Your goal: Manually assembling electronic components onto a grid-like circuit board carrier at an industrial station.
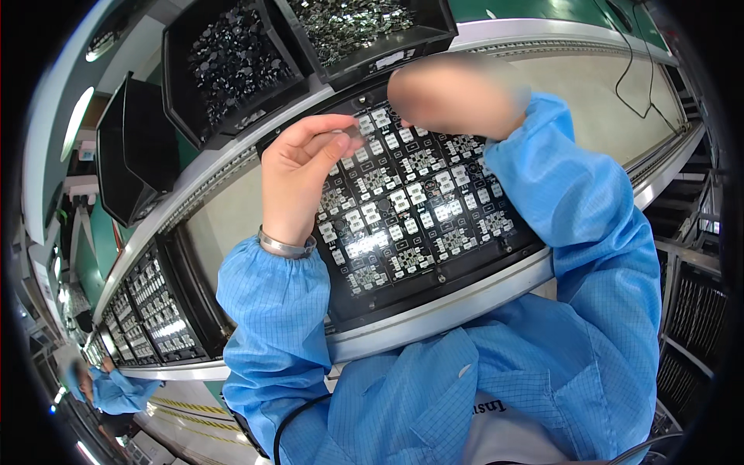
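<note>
One circuit panel (407, 203) beneath left fingers (329, 123), curled close, and right fingers (411, 93), blurred — grip unclear on both.

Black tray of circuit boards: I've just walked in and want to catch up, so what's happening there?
A person in a blue smock has both hands over the tray. The left hand has curled fingers above the boards; whether it holds something small is unclear. The right hand, blurred, is at the far edge. Beyond stand two black bins of small parts.
</note>
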{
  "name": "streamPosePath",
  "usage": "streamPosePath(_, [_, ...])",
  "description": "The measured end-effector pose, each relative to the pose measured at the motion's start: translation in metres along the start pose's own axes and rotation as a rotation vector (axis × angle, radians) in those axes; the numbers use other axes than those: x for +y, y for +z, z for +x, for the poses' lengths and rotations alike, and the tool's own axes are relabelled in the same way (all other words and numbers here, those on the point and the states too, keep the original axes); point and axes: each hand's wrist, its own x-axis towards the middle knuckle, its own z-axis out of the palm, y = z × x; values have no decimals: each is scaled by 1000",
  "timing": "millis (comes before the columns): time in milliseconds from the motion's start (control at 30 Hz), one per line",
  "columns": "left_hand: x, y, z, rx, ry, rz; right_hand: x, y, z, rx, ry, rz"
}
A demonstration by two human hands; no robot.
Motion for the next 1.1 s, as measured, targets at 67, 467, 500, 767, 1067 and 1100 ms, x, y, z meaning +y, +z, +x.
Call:
streamPosePath(67, [0,5,8,-28,4,69,-8,-23,2,162,-79,103])
streamPosePath(467, [-19,26,67,-225,453,1021,23,-32,75,167,-37,-349])
streamPosePath(500, [-19,26,68,-217,462,1096,28,-25,76,174,-2,-365])
streamPosePath(767, [-28,26,73,-229,520,1150,6,-7,115,-140,591,-793])
streamPosePath(1067, [-32,21,65,-274,656,1277,44,-13,96,-63,265,-474])
streamPosePath(1100, [-33,18,65,-275,655,1280,38,-13,95,-69,297,-493])
